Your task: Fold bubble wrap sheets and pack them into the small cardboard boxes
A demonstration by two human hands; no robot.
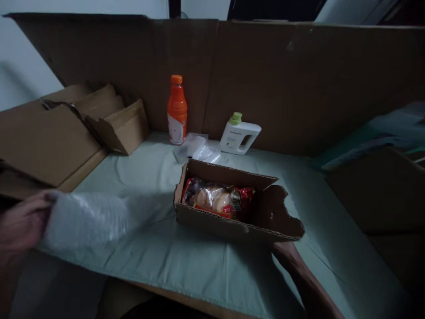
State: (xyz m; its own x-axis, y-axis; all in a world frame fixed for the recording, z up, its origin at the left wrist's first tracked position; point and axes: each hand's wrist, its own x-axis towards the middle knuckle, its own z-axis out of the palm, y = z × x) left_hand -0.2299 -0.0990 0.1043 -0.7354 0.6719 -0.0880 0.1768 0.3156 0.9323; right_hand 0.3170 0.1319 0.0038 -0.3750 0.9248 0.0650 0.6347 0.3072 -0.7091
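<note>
My left hand (28, 219), smeared by motion, grips a sheet of bubble wrap (88, 219) at the table's left front edge. An open cardboard box (212, 223) stands at the middle of the table, its right end torn and ragged. Inside it lies a clear and red plastic packet (214, 199) with round, pale brown pieces showing through. My right hand (282, 248) is at the box's right front underside; its fingers are hidden behind the cardboard, so their grip cannot be made out.
An orange bottle (177, 110) and a white jug with a green cap (239, 136) stand at the back. Between them lies more bubble wrap (197, 147). Cardboard boxes (49, 144) are stacked at left; a dark carton (375, 190) is at right. A cardboard panel (282, 84) walls the back.
</note>
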